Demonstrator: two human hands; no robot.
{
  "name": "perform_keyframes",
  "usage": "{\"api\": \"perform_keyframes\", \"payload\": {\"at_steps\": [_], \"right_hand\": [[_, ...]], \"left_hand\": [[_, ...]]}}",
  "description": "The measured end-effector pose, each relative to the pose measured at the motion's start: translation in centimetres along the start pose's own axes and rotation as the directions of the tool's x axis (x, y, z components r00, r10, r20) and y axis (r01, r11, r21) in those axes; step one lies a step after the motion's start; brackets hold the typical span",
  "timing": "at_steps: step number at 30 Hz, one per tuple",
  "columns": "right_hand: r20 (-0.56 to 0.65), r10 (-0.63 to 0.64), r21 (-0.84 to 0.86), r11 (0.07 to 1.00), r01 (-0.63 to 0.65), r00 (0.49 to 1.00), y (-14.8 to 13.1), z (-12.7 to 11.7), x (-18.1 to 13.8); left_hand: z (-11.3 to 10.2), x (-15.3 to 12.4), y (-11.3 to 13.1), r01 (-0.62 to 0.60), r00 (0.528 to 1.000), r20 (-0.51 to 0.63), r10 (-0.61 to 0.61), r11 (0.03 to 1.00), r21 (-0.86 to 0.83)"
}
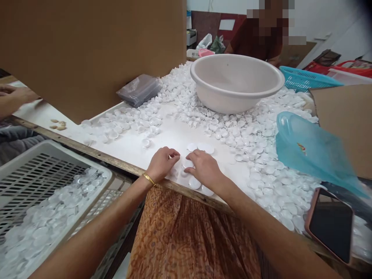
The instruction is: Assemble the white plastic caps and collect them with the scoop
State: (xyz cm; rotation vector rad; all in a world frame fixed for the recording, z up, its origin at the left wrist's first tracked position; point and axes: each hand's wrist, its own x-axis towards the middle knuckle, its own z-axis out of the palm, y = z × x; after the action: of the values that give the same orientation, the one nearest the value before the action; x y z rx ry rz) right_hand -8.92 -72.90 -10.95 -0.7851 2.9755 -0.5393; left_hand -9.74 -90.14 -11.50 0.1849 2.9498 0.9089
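At the table's front edge, my left hand (162, 162) has its fingers and thumb curled together. A small translucent white plastic piece (174, 171) shows just under those fingertips; the grip itself is partly hidden. My right hand (203, 166) faces it, with thumb and fingers bent around a white round plastic piece (185, 163). Flat white oval discs lie about the right hand: one disc (205, 148) beyond the fingers, another disc (194, 183) below the thumb. A lone small white cup-like piece (146, 143) sits to the left, beyond my left hand.
Heaped white pieces (261, 155) surround a large white basin (235, 95). Right are a blue plastic bag (308, 147) and a phone (329, 224). A cardboard sheet (95, 50) stands left, a co-worker's hand (16, 99) beyond it. A basket (106, 182) of clear pieces stands lower left.
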Motion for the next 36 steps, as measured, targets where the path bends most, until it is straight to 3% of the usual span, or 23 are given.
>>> {"api": "perform_keyframes", "payload": {"at_steps": [4, 9, 15, 22, 28, 36], "right_hand": [[0.017, 0.013, -0.032, 0.999, -0.013, 1.0, 0.5, 0.9, 0.7], [0.032, 0.013, -0.004, 1.0, -0.013, 0.999, 0.5, 1.0, 1.6], [0.041, 0.003, 0.056, 0.998, -0.006, 0.999, 0.2, 1.1, 2.1], [0.076, -0.009, 0.17, 0.985, -0.004, 0.997, 1.2, 1.4, 1.9], [0.085, -0.018, 0.17, 0.985, 0.004, 0.996, 1.3, 1.3, 2.0], [0.123, -0.061, 0.085, 0.995, 0.05, 0.991, 1.2, 0.8, 1.8]], "left_hand": [[1.2, -0.8, 0.6, 0.029, 1.0, -0.001, -0.029, 0.996, 0.089], [1.4, 0.1, 1.1, 0.054, 0.998, 0.023, -0.06, 0.979, 0.199], [0.0, 2.1, 0.5, 0.155, 0.956, 0.221, -0.194, 0.971, 0.182], [-0.7, 3.2, 0.3, 0.179, 0.892, 0.403, -0.207, 0.978, 0.105], [-0.5, 3.1, -0.8, 0.127, 0.911, 0.396, -0.114, 0.992, -0.006], [-0.6, 3.3, -0.1, 0.179, 0.886, 0.427, -0.182, 0.983, 0.048]]}}
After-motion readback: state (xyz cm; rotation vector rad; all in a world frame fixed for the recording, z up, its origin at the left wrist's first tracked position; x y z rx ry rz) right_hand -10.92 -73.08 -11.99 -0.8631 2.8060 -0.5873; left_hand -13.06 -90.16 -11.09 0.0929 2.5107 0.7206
